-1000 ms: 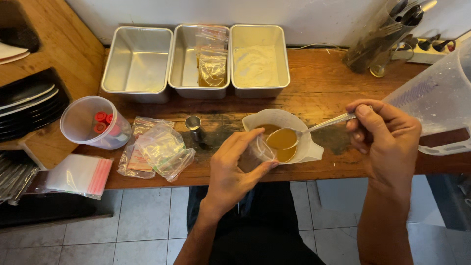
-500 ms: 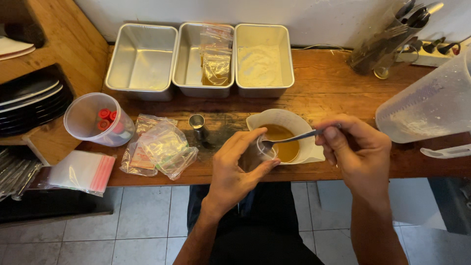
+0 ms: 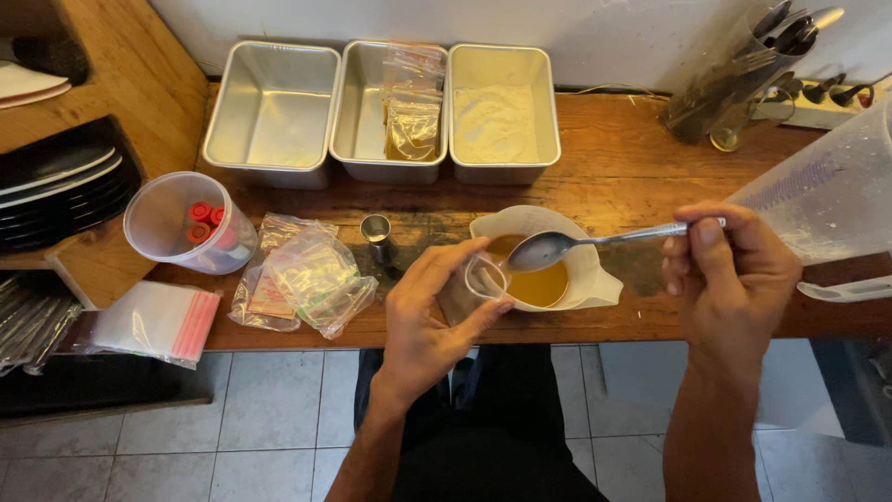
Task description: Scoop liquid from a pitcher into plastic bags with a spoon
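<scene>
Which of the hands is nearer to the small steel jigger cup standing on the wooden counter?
Left. The left hand, holding a small clear plastic cup, sits just right of the small steel jigger cup. The right hand, holding a metal spoon, is far off to the right.

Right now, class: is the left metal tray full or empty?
Empty. The left tray shows only its bare metal floor, while the middle tray holds bags and the right tray holds pale powder.
</scene>
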